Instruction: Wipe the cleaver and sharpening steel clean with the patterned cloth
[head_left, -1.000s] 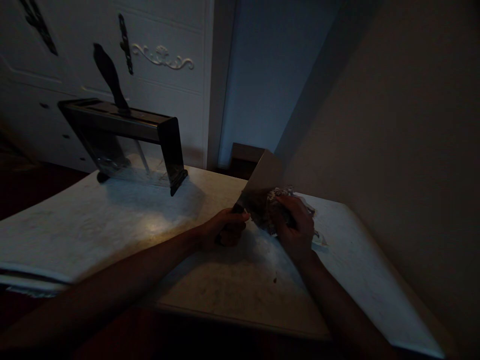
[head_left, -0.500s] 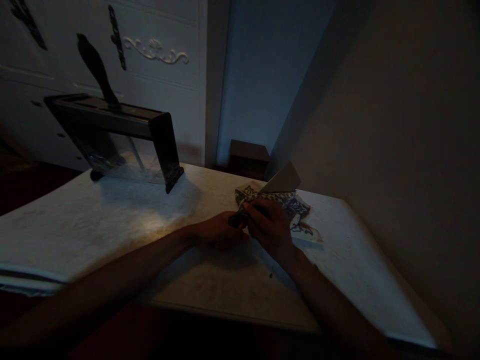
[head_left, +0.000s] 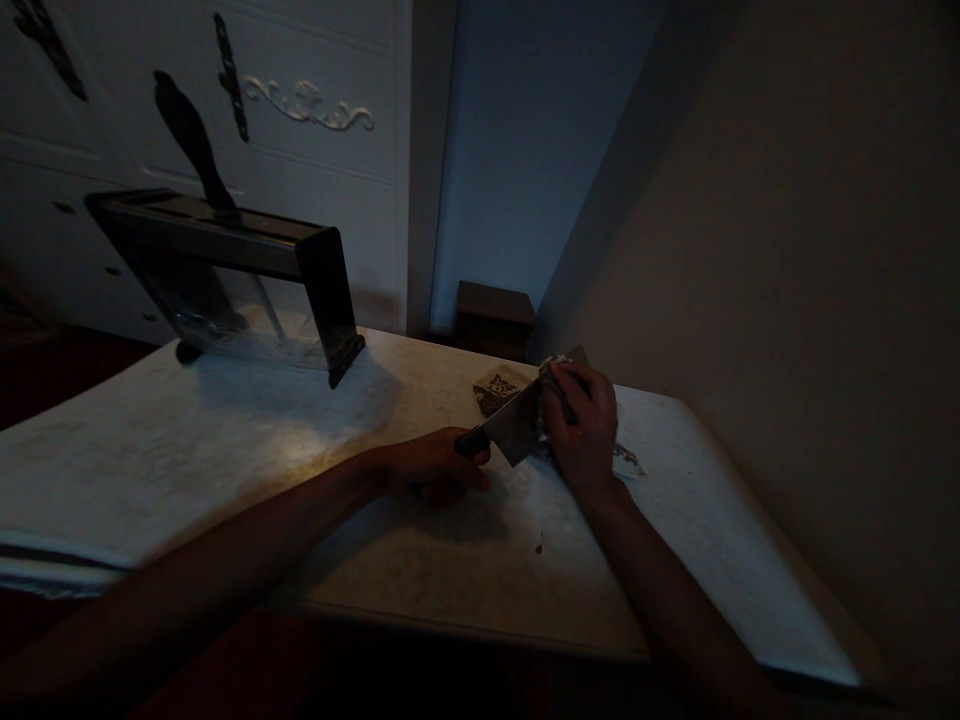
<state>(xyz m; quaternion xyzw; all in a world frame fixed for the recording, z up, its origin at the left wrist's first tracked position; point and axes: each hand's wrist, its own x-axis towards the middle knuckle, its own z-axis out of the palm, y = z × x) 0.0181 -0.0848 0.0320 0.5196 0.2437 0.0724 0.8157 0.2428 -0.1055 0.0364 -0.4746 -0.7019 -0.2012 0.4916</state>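
Observation:
My left hand (head_left: 435,465) is closed round the dark handle of a cleaver (head_left: 517,425), whose wide blade points away to the right above the table. Bunched over the blade is a patterned cloth (head_left: 551,368), pinched in my right hand (head_left: 585,415) with the fingers bent round the blade's upper edge. Part of the cloth hangs down behind my right hand, and a corner of it rests near the table's back edge. The blade's far tip shows just beyond my fingers.
A knife block (head_left: 225,235) with clear sides and one dark-handled tool in it stands at the table's (head_left: 405,390) back left. White cabinet doors (head_left: 322,200) rise behind it. A brown box (head_left: 493,318) sits beyond the table, and a wall (head_left: 765,250) runs along the right.
My right hand has moved right, from near the cleaver's handle out along the blade, taking the cloth with it. The blade has turned to show its broad side. My left hand stays put.

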